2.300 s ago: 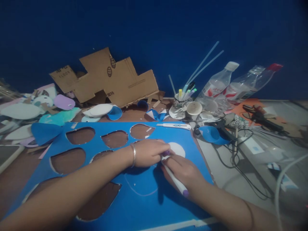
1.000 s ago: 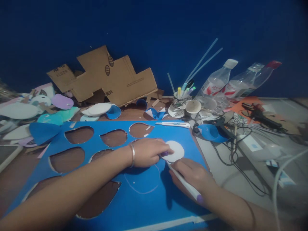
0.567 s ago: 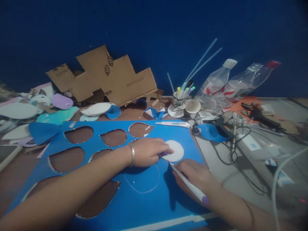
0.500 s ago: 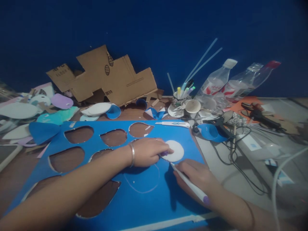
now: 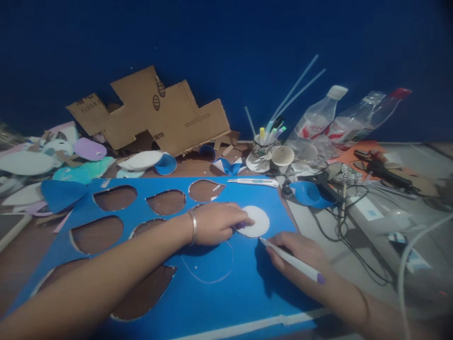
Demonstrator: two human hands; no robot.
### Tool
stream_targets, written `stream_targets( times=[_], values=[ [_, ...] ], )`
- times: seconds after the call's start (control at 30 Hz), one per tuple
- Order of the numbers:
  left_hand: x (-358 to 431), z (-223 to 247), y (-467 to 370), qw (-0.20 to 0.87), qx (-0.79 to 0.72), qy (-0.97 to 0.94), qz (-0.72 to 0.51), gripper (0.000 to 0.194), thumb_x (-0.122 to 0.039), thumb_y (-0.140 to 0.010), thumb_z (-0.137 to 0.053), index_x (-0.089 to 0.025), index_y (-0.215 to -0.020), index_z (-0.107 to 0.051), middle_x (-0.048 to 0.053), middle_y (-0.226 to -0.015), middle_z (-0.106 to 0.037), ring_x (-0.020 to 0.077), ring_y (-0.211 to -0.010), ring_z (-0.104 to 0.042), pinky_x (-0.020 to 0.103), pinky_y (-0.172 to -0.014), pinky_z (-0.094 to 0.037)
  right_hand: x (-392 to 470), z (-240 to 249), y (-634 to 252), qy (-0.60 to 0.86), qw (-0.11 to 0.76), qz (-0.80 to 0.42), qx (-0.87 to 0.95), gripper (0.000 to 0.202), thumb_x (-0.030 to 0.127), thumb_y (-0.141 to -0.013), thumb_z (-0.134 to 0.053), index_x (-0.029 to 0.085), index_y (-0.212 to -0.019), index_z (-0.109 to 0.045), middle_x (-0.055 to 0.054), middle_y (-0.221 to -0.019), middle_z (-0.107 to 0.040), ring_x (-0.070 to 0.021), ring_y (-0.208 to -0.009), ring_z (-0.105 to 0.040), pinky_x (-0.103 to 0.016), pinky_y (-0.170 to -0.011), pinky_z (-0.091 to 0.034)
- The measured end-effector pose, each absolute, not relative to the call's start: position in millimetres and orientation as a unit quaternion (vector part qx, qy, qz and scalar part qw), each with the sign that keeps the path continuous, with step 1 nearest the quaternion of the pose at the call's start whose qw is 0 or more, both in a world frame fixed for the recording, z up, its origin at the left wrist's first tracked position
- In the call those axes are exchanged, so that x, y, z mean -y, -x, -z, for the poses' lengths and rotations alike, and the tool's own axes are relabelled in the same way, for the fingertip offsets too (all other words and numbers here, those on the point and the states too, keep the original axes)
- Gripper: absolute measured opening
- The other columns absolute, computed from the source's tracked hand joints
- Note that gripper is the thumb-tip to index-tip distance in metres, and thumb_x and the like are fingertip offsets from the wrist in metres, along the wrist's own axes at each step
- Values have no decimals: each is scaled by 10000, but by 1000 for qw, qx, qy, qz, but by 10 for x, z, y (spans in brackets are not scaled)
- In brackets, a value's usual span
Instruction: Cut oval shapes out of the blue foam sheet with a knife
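A blue foam sheet [image 5: 262,283] lies before me, with several leaf-shaped holes cut through it. On it rests a white disc [image 5: 260,222], held down by the fingertips of my left hand [image 5: 212,224]. A small purple piece [image 5: 240,225] shows under those fingers; it looks like a pen cap, but is partly hidden. My right hand [image 5: 300,257] grips a white marker [image 5: 293,264] with a purple end, its tip at the disc's lower right edge. A faint drawn oval [image 5: 212,282] lies below my left hand, partly covered by it.
A utility knife [image 5: 253,182] lies at the sheet's far edge. Behind stand cut cardboard [image 5: 184,123], a cup of pens [image 5: 260,151] and plastic bottles [image 5: 318,118]. Foam cutouts [image 5: 26,163] pile up at left; cables [image 5: 339,231] and a blue scrap [image 5: 311,194] lie right.
The marker tip has moved right along the disc's lower edge, and my right hand with it. My left hand stays on the disc.
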State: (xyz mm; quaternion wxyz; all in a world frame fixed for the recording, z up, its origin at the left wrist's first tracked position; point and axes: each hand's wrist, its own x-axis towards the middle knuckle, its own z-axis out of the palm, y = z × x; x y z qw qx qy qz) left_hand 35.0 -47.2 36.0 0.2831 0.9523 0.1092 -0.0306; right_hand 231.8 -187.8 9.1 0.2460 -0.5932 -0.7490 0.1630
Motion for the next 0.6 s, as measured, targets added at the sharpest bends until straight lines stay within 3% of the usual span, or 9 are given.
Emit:
stream_targets(
  times=[0.6],
  values=[
    [483,-478,-342,294,-118,-947,52,490,-65,-693,-382,-236,-1143,-476,30,-1036,-571,194,-989,-488,292,-816,-388,1794,-196,-2414,697,292,-255,603,172,313,-756,-539,187,-646,-581,17,-564,-593,-123,-526,-530,-218,-499,-390]
  ],
)
